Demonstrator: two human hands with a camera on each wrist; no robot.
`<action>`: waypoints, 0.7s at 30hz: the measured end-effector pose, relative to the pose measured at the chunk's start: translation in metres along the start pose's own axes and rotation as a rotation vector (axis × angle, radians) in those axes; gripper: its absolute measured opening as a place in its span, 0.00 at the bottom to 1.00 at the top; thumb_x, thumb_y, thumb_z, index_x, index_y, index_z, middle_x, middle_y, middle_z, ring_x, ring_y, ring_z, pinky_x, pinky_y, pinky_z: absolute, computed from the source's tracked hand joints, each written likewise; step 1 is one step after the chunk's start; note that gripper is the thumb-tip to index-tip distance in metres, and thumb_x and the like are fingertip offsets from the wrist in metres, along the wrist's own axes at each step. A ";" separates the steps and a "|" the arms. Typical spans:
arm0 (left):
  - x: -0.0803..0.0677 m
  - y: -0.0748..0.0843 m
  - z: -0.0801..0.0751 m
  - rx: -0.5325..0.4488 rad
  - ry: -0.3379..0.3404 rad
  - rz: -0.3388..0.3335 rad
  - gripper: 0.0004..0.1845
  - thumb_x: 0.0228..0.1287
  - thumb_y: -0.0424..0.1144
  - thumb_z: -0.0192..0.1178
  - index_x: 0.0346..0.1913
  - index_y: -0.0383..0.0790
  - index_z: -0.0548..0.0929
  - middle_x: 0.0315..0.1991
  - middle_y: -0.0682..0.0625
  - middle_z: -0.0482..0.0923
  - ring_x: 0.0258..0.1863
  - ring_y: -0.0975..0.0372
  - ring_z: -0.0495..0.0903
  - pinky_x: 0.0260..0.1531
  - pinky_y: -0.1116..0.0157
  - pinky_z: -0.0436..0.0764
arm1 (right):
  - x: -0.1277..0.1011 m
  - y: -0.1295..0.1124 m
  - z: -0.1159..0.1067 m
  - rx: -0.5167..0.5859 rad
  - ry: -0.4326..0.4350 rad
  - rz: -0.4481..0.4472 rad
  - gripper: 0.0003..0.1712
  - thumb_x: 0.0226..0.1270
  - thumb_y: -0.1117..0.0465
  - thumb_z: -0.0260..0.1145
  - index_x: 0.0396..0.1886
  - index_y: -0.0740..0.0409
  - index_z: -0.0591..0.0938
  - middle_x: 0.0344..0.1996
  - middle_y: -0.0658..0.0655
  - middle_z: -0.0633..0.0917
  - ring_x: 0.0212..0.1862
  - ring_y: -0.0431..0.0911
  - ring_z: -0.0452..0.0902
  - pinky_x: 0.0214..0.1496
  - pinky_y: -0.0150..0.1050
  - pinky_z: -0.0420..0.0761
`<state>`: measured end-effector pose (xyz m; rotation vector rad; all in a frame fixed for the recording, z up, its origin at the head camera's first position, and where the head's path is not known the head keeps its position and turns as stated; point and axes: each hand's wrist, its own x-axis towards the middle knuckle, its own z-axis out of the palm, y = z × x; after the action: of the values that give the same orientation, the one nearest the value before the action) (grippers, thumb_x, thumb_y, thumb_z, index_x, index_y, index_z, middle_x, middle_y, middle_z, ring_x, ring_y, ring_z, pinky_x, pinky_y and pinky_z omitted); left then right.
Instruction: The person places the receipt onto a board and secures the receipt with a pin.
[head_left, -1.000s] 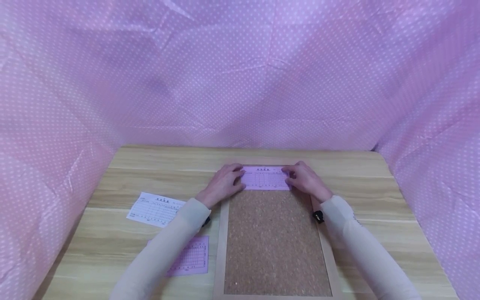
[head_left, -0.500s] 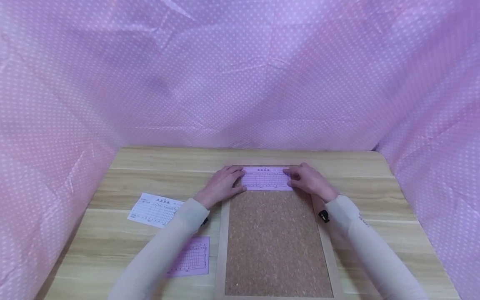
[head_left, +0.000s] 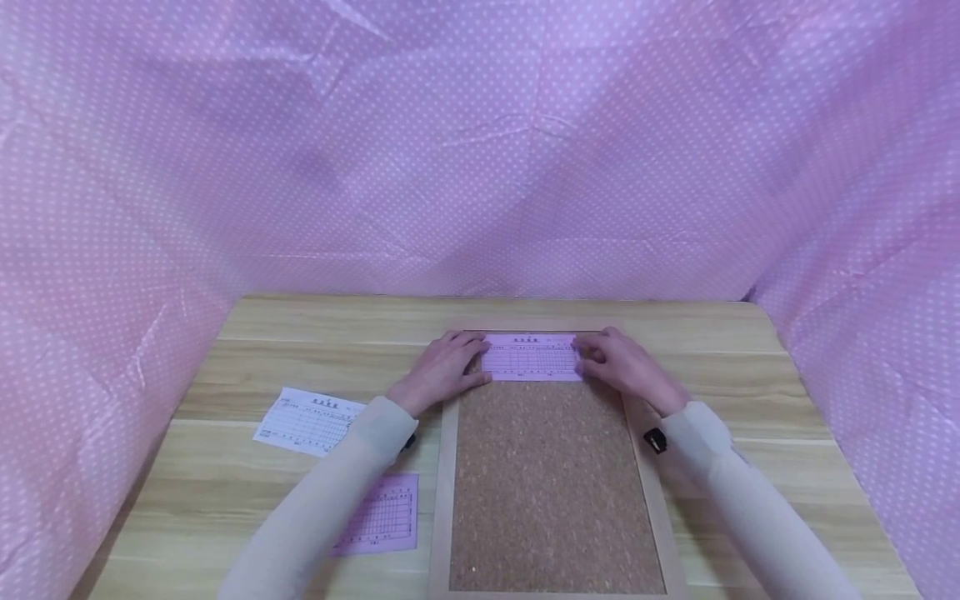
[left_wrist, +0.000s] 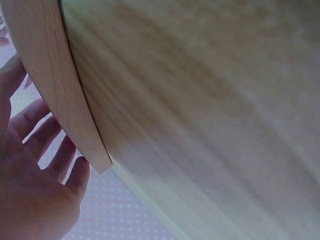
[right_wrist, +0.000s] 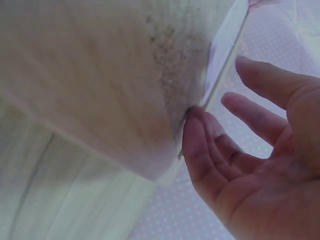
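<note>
Hands (head_left: 534, 367) (both) touching pink slip (head_left: 531, 357), corkboard (head_left: 551, 492)

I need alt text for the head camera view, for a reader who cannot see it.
Two hands, the left hand and the right hand, press a pink printed slip flat at the far end of a framed cork board on a wooden table. A white slip and another pink slip lie left of the board, before a pink dotted backdrop.
</note>
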<state>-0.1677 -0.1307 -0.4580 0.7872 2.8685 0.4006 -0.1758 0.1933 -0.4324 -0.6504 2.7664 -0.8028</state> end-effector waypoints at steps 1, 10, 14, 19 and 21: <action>0.000 0.000 0.000 0.004 0.001 0.003 0.33 0.73 0.55 0.63 0.72 0.38 0.75 0.76 0.44 0.67 0.74 0.48 0.65 0.69 0.46 0.69 | -0.002 -0.001 -0.001 0.002 0.010 0.002 0.27 0.71 0.62 0.69 0.65 0.69 0.79 0.51 0.69 0.83 0.53 0.60 0.77 0.55 0.59 0.77; -0.002 0.001 0.000 0.016 -0.013 0.003 0.34 0.74 0.55 0.61 0.74 0.39 0.72 0.77 0.44 0.65 0.75 0.49 0.63 0.70 0.46 0.68 | -0.022 -0.005 -0.012 -0.036 0.093 -0.048 0.26 0.74 0.60 0.67 0.67 0.67 0.78 0.65 0.73 0.76 0.67 0.67 0.71 0.68 0.66 0.69; -0.003 0.000 0.001 0.009 -0.007 0.002 0.33 0.75 0.55 0.61 0.74 0.39 0.72 0.77 0.44 0.65 0.75 0.49 0.62 0.70 0.47 0.68 | -0.032 -0.008 -0.017 -0.050 0.158 -0.063 0.24 0.74 0.61 0.66 0.65 0.67 0.80 0.67 0.73 0.75 0.69 0.68 0.69 0.70 0.66 0.67; -0.003 0.001 0.001 0.002 -0.011 -0.002 0.33 0.75 0.55 0.61 0.74 0.39 0.72 0.77 0.44 0.64 0.75 0.49 0.62 0.71 0.47 0.67 | -0.047 -0.009 -0.021 -0.024 0.250 -0.064 0.21 0.73 0.60 0.69 0.62 0.64 0.83 0.66 0.70 0.77 0.68 0.67 0.72 0.70 0.64 0.68; -0.004 0.002 0.000 0.000 -0.013 0.001 0.33 0.75 0.55 0.61 0.74 0.39 0.72 0.77 0.44 0.64 0.75 0.49 0.62 0.71 0.46 0.66 | -0.054 -0.007 -0.024 -0.013 0.272 -0.069 0.21 0.73 0.60 0.69 0.62 0.64 0.83 0.66 0.69 0.78 0.68 0.66 0.72 0.69 0.64 0.69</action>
<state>-0.1637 -0.1312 -0.4575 0.7876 2.8565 0.3944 -0.1327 0.2234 -0.4053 -0.6892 3.0084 -0.9530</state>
